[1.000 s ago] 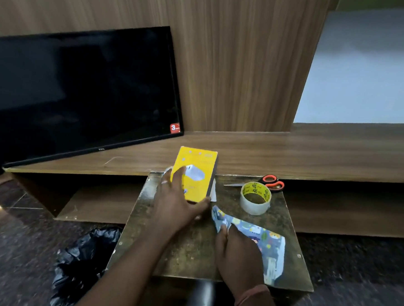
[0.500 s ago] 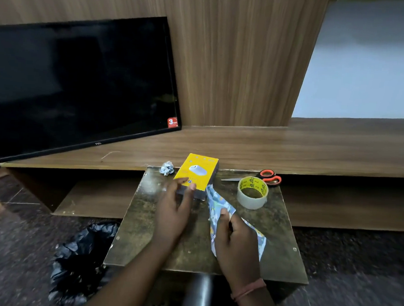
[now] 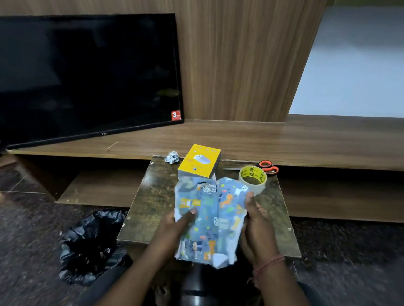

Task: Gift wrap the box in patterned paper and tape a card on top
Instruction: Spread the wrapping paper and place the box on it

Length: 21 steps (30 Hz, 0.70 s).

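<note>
Both hands grip the patterned paper (image 3: 210, 220) above the near half of the worktop (image 3: 155, 197): the left hand (image 3: 176, 229) pinches its left edge with the thumb lying on the printed face, and the right hand (image 3: 254, 229) curls round its right edge. The sheet is creased and only partly opened. The yellow box (image 3: 199, 162), still bare, lies just beyond the paper's far edge, at the back of the worktop.

The paper looks thin and already crumpled, so pulling the two edges apart too briskly could tear it along a crease. Spread flat, it might sweep into the box and nudge it off the back edge onto the wooden shelf behind. The tape roll (image 3: 252, 179) stands just right of the box and close to the paper's far right corner; a wide spread could knock it aside. The scissors (image 3: 265, 167) lie behind the roll, right at the worktop's back edge.

Left of the box sits a small crumpled wad (image 3: 172, 157), possibly foil or scrap paper; it is too small to tell. The open room is in front of the box, across the middle and left of the worktop. The worktop is small, so the sheet will probably overhang the near edge. No card is visible.
</note>
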{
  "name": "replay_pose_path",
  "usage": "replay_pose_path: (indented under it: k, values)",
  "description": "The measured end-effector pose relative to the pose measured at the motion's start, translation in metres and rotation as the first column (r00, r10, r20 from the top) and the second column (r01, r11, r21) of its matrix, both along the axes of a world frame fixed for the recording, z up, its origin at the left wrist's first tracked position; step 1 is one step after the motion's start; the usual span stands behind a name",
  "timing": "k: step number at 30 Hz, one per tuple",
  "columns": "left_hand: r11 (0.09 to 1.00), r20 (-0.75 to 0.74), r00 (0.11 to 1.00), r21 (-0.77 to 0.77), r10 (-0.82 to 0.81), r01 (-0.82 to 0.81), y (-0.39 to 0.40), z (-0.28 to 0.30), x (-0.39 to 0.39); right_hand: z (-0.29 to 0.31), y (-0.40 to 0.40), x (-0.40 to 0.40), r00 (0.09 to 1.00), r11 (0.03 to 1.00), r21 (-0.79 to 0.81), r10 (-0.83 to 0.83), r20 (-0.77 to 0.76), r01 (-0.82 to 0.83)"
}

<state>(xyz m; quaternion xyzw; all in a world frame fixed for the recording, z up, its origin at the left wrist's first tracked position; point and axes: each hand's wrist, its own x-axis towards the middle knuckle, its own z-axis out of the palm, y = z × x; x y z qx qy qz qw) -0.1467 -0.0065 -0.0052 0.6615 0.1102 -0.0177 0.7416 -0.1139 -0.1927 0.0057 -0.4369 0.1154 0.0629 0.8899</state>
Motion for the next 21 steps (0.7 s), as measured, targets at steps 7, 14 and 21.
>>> replay_pose_path:
  k: [7, 14, 21]
  values:
    - [0.852, -0.336, 0.942, -0.498, -0.016, -0.163, 0.040, 0.003, 0.012, -0.013, -0.051, 0.012, 0.998, 0.894, -0.448, -0.027, -0.060, -0.003]
    - [0.918, -0.373, 0.927, -0.349, 0.050, -0.190, 0.038, -0.004, 0.015, -0.010, -0.036, 0.004, 0.753, 0.275, -0.799, 0.274, 0.598, 0.535]
    - [0.889, -0.292, 0.955, -0.419, 0.060, -0.184, 0.036, 0.003, 0.013, -0.030, 0.013, -0.014, 0.587, 0.038, -0.988, 0.800, 0.121, 0.152]
